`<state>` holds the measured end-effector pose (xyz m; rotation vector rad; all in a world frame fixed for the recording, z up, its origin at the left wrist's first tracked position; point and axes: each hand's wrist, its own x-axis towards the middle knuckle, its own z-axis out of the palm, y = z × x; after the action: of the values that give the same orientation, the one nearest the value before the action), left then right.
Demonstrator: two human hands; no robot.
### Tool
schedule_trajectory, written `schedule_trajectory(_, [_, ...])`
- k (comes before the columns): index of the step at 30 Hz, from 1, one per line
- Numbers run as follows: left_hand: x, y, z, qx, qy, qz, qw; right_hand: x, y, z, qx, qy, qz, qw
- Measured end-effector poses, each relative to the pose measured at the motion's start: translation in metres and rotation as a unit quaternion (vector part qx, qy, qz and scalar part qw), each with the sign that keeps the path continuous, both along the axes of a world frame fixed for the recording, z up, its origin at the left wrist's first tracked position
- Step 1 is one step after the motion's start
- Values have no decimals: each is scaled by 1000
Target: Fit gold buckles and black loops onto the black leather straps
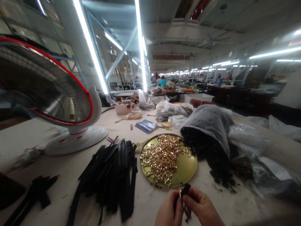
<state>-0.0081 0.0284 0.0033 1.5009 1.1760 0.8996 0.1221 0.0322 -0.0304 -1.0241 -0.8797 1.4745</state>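
Both hands are close together at the front of the table, just below the round tray. Fingers pinched, my left hand point(169, 208) holds a black strap at a small gold buckle point(180, 193). My right hand point(201, 204) is closed on the short upper end of the same black strap point(186, 189). Part of the strap hangs below the fingers, and the palms hide the rest. Behind them, a gold-coloured round tray point(188, 171) carries a heap of small gold buckles point(162, 153). Left of the tray lies a pile of flat black straps point(113, 179).
A white fan with a red rim point(97, 110) stands at the left. More black strips point(39, 191) lie at the near left. On the right, a plastic bag point(211, 122) spills small black pieces point(222, 177). A blue packet point(146, 125) and more bags lie behind the tray.
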Motion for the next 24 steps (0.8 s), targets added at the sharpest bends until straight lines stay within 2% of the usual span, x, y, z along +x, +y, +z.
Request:
schedule_trajectory(3, [7,2,-11,-88,-73,-18,993,6,0,10,13,-71,-10,997])
schedule_trajectory(6, [7,4,-12,-171,-131,-34,976,9,1,9,19,-78,26,996])
schedule_trajectory(9, [4,7,-7,-189,-127,-25,973,9,0,5,28,-109,56,992])
schedule_trajectory(13, [3,12,-5,-197,-138,-44,970,10,4,6,62,-182,46,980])
schedule_trajectory(17, [5,15,-14,-197,-156,-80,965,12,9,9,6,-125,37,991])
schedule_trajectory(21, [11,14,-20,-213,-161,-64,962,9,11,4,-83,13,36,996])
schedule_trajectory(24, [13,13,-22,-236,-186,-60,952,7,8,1,-97,61,35,993])
